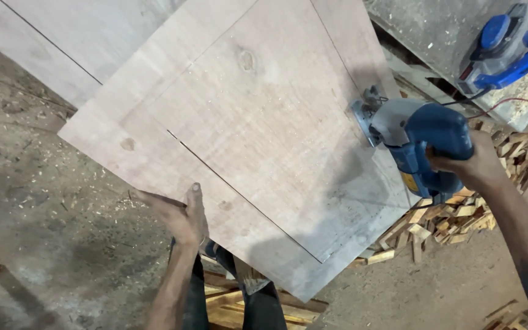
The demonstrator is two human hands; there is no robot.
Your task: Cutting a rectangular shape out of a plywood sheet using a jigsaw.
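Plywood sheet [258, 122] steadied by left hand [181, 214]; right hand [469, 165] apparently grips jigsaw [420, 143].

soft daylight, faint shadows, sharp

One small yellow label [409, 181], rectangular, on blue jigsaw [420, 143] body just left of gripping right hand [469, 164]. No packages, signs, screens.

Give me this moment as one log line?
left hand: grips plywood sheet edge | right hand: holds blue jigsaw on sheet
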